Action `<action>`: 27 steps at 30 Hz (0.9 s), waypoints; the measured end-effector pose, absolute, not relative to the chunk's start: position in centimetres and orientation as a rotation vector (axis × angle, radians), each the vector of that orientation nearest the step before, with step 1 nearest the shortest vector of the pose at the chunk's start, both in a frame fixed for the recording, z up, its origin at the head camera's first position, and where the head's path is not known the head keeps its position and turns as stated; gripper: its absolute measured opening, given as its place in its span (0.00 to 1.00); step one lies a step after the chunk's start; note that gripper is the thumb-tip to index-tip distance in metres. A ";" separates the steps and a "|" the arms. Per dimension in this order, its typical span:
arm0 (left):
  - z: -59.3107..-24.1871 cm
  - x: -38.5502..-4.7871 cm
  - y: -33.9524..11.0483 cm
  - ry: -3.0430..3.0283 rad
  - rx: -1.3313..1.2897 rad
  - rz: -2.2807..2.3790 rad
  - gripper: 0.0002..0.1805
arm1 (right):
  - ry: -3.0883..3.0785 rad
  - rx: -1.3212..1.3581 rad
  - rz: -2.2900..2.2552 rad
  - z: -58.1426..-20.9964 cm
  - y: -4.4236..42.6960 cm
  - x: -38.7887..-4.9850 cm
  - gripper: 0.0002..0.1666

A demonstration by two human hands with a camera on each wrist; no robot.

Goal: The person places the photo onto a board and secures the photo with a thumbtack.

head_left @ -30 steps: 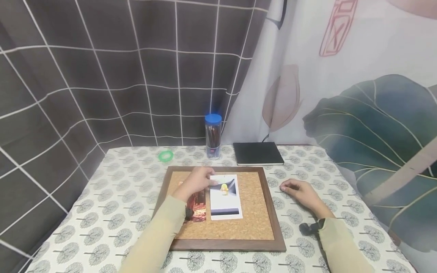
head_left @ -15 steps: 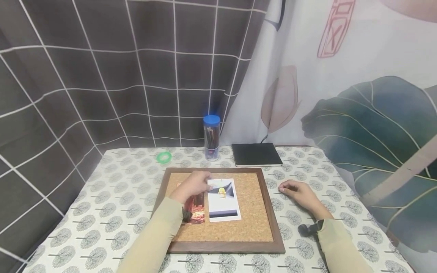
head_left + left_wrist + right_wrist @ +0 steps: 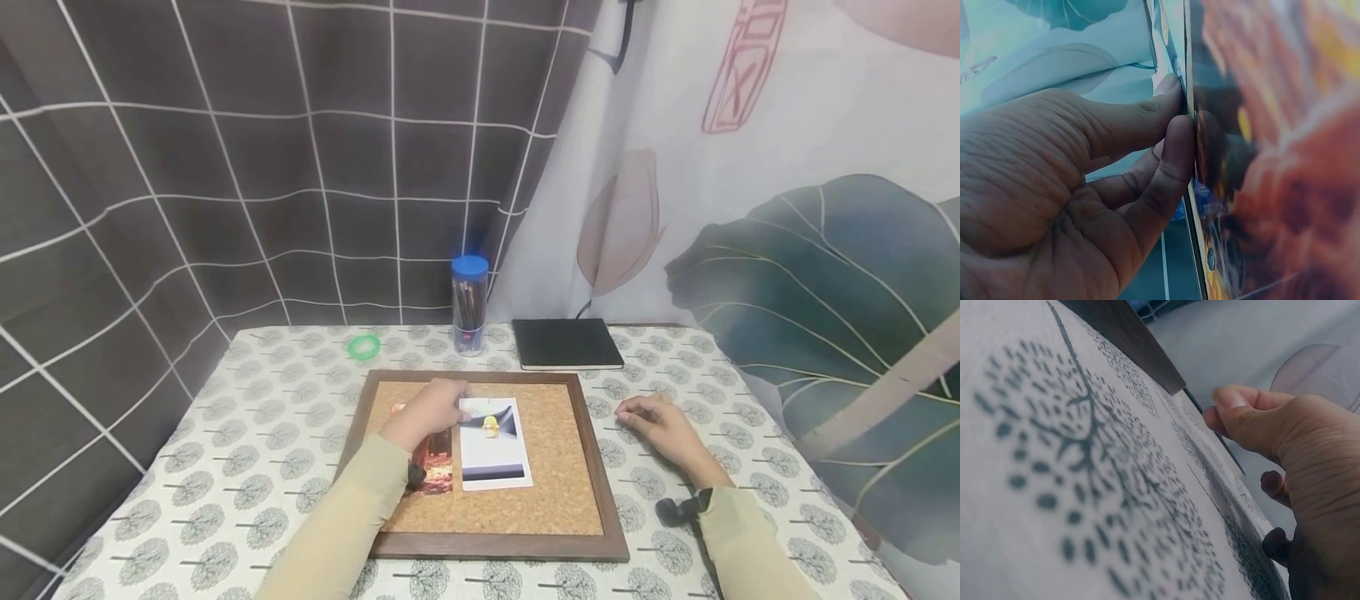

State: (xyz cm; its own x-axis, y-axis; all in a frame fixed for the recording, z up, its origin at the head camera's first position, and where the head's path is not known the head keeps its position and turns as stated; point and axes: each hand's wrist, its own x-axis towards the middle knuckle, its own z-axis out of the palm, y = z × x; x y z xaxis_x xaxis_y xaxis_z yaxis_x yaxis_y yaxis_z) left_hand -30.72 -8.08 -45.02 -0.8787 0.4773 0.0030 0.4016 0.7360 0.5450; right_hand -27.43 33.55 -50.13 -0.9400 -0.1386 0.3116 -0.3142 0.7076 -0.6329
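Observation:
A corkboard (image 3: 555, 500) in a dark wooden frame lies on the table. On it are a white-bordered photo card (image 3: 487, 460) with a small yellow figure and, to its left, a red-orange picture card (image 3: 437, 467), partly hidden by the left wrist. My left hand (image 3: 427, 412) reaches over the red card; its thumb and fingers pinch the upper left edge of the white-bordered card. In the left wrist view the fingertips meet at a card edge. My right hand (image 3: 660, 425) rests on the cloth right of the board, fingers loosely curled, thumb against the index finger, nothing visible between them.
Behind the board stand a clear tube of pencils (image 3: 469, 308) with a blue lid, a black notebook (image 3: 567, 342) and a green ring (image 3: 363, 347). A tree-patterned tablecloth (image 3: 247, 467) covers the table. Curtains (image 3: 337, 167) hang behind.
The top edge of the white-bordered card has come slightly down toward the board, with the left hand still at its corner. The right hand has not moved. The head view shifts slightly.

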 end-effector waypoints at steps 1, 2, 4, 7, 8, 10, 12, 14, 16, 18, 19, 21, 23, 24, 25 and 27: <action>-45.0 -30.7 -8.0 2.792 0.710 0.841 0.17 | -2.680 0.361 1.052 -50.1 33.6 -27.4 0.06; -44.9 -30.8 -8.0 2.788 0.708 0.848 0.17 | -2.686 0.358 1.042 -50.0 33.6 -27.4 0.06; -44.9 -30.8 -7.9 2.774 0.699 0.869 0.17 | -2.690 0.350 1.036 -49.9 33.6 -27.4 0.07; -44.8 -30.8 -7.9 2.760 0.682 0.885 0.17 | -2.701 0.337 1.053 -50.0 33.5 -27.3 0.08; -44.9 -30.8 -7.9 2.759 0.678 0.883 0.17 | -2.706 0.332 1.062 -50.0 33.5 -27.2 0.08; -45.0 -30.7 -7.9 2.756 0.670 0.879 0.16 | -2.718 0.325 1.080 -50.1 33.3 -27.1 0.08; -45.1 -30.8 -8.0 2.761 0.674 0.866 0.16 | -2.730 0.313 1.079 -50.2 33.3 -27.1 0.09; -45.3 -30.9 -8.0 2.764 0.673 0.863 0.16 | -2.727 0.317 1.093 -50.2 33.3 -27.2 0.09; -45.3 -31.0 -8.1 2.776 0.688 0.853 0.15 | -2.723 0.319 1.119 -50.0 33.3 -27.5 0.10; -45.2 -31.1 -8.1 2.785 0.698 0.842 0.16 | -2.717 0.325 1.151 -49.7 33.1 -27.8 0.12; -45.2 -31.1 -8.1 2.792 0.702 0.831 0.16 | -2.713 0.330 1.183 -49.4 33.0 -27.9 0.12; -45.1 -31.1 -8.1 2.800 0.720 0.813 0.16 | -2.716 0.321 1.209 -48.8 32.5 -28.1 0.13; -45.1 -31.1 -8.0 2.809 0.725 0.798 0.17 | -2.712 0.354 1.244 -48.2 31.9 -28.2 0.13; -45.0 -31.0 -8.0 2.813 0.732 0.793 0.17 | -2.712 0.372 1.256 -47.9 31.6 -28.2 0.12; -45.0 -30.9 -8.0 2.809 0.730 0.804 0.17 | -2.712 0.385 1.279 -47.6 31.3 -28.2 0.12; -45.1 -30.8 -8.1 2.809 0.729 0.807 0.16 | -2.716 0.430 1.307 -47.3 30.6 -28.2 0.11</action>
State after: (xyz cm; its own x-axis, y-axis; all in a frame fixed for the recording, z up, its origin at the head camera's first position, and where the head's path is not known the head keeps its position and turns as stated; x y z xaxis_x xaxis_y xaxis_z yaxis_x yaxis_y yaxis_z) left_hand -30.78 -8.06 -45.09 -0.8751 0.4838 0.0089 0.4148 0.7405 0.5288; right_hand -28.20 30.65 -47.31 -0.9555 -0.2100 0.2071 -0.2929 0.5924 -0.7505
